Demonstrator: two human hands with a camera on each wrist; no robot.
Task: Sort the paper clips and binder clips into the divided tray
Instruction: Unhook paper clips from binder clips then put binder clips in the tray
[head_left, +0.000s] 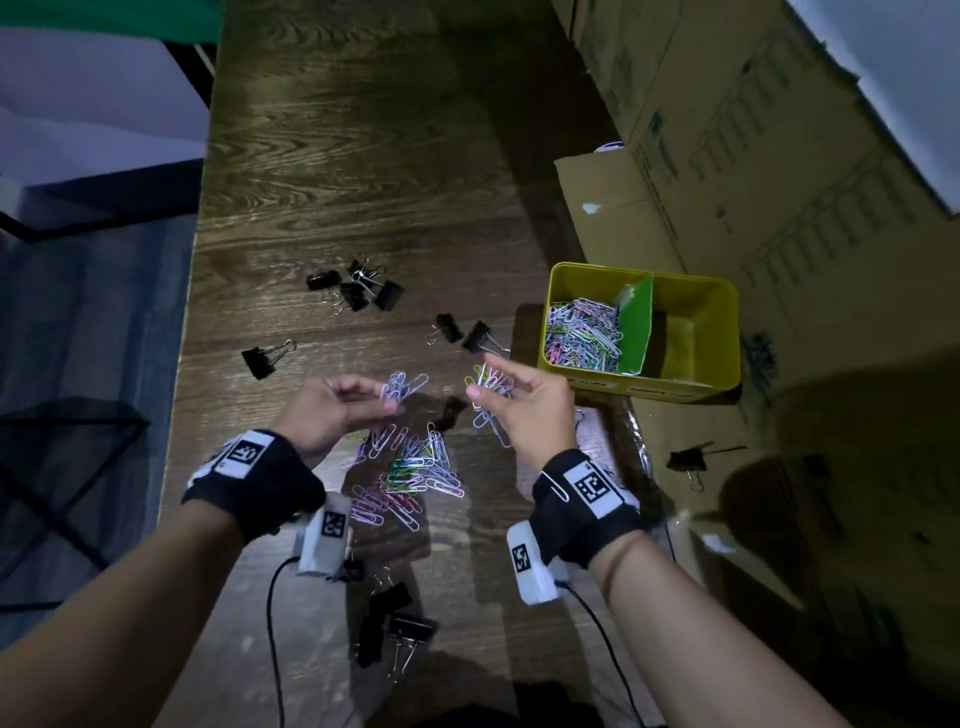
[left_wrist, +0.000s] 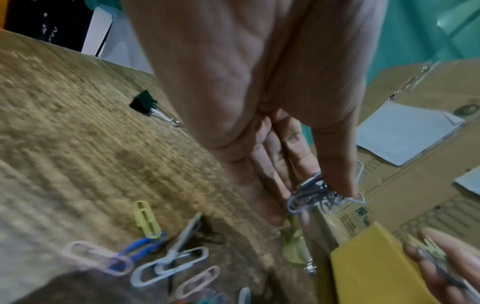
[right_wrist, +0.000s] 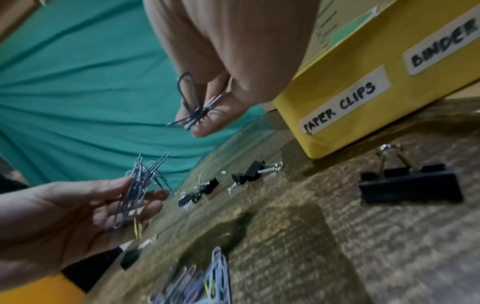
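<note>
Both hands are raised above a pile of coloured paper clips (head_left: 410, 470) on the wooden table (head_left: 363, 156). My left hand (head_left: 387, 397) pinches a bunch of paper clips (head_left: 402, 387) (left_wrist: 315, 192) (right_wrist: 140, 189). My right hand (head_left: 480, 387) pinches another bunch of paper clips (head_left: 491, 392) (right_wrist: 192, 109). The yellow divided tray (head_left: 691, 387) stands to the right; its left compartment holds many paper clips (head_left: 584, 335), its right compartment looks bare. Its front wall (right_wrist: 363, 98) carries labels "PAPER CLIPS" and "BINDER". Black binder clips (head_left: 358, 288) lie scattered further back.
More binder clips lie near the front edge (head_left: 395, 623), at left (head_left: 262, 358) and beside the tray (head_left: 688, 460) (right_wrist: 409, 185). Cardboard boxes (head_left: 753, 156) line the right side. Wrist camera cables (head_left: 275, 623) trail toward me. The table's left edge drops off.
</note>
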